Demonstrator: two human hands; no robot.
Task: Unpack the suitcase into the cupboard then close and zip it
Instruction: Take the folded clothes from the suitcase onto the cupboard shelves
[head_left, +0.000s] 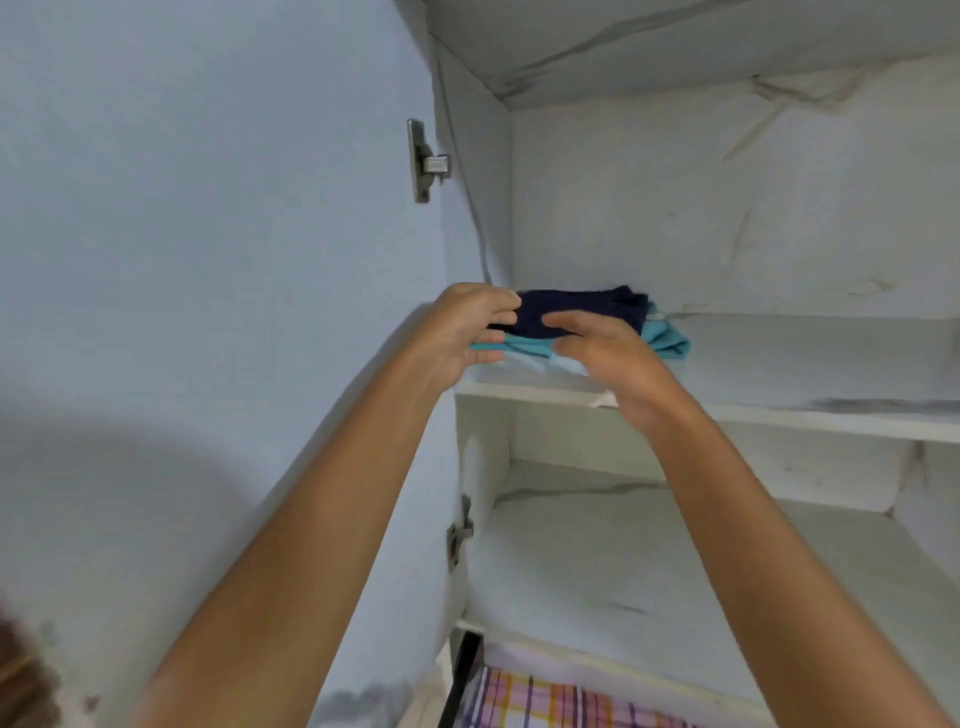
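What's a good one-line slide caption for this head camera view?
Both hands, left hand and right hand, set folded navy cloth onto teal cloth on cupboard shelf.
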